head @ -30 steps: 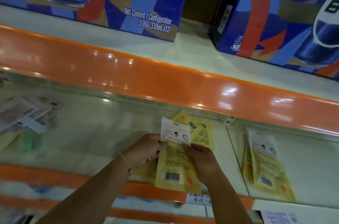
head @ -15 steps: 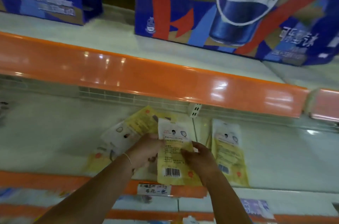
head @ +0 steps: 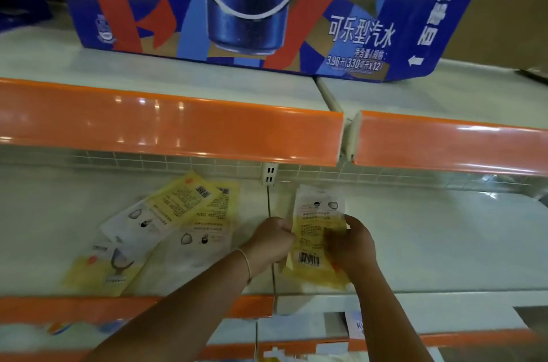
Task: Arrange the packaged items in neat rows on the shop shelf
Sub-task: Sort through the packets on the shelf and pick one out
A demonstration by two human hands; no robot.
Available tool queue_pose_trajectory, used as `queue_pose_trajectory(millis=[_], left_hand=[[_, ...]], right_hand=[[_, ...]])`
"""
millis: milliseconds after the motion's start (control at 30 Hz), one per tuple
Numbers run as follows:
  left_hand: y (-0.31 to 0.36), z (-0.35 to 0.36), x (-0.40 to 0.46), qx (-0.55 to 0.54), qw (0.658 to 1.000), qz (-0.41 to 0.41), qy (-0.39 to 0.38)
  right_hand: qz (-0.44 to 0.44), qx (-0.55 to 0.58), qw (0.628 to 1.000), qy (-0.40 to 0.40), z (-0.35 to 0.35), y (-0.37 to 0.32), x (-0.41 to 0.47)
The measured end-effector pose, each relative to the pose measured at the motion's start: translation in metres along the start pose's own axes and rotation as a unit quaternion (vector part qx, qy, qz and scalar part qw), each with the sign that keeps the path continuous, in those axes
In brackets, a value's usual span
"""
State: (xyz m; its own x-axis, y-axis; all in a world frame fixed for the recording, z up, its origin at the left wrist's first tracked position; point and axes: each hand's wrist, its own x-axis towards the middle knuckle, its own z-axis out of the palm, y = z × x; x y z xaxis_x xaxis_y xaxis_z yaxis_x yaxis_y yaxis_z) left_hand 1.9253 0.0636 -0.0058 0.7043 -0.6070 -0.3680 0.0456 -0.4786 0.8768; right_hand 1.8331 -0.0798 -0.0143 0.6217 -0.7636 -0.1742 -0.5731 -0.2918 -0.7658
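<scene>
Shift since half a second earlier: the yellow mask packet (head: 318, 238) and both hands had travelled right across the shelf seam (head: 269, 207), to just above a yellow stack (head: 314, 275) on the right panel; the view had swung right too.
Packet location: it was held flat, long edge running away from the person, barcode end nearest, partly covering the stack beneath.
Handling: it looked light, thin and floppy, with a slick film; I judged it best taken by its two long edges near the middle, so it would not sag or slide.
Left hand (head: 274, 240): fingers curled, pinching the packet's left edge; a thin bracelet (head: 246, 263) sat on the wrist.
Right hand (head: 351, 244): fingers bent over the right edge, gripping it, thumb hidden.
Loose packets (head: 166, 228): they lay fanned and skewed on the left panel, not yet in rows.
Above: a Pepsi carton (head: 237, 5) stood on the upper shelf.
</scene>
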Motion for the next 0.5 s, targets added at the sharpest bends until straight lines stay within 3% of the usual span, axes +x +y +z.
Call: queue_pose_trajectory(millis=[200,367,500], left_hand=[[-0.013,0.003,-0.003,0.065,0.996,0.018,0.057],[-0.026,-0.022,-0.007,0.095,0.988,0.028,0.115],[-0.034,-0.049,-0.01,0.069,0.989,0.028,0.13]], right_hand=[[0.011,-0.119,0.991,0.059,0.0,0.012,0.0],[-0.057,-0.102,0.98,0.162,0.01,0.01,-0.003],[-0.121,-0.066,0.972,0.188,0.031,-0.008,-0.011]])
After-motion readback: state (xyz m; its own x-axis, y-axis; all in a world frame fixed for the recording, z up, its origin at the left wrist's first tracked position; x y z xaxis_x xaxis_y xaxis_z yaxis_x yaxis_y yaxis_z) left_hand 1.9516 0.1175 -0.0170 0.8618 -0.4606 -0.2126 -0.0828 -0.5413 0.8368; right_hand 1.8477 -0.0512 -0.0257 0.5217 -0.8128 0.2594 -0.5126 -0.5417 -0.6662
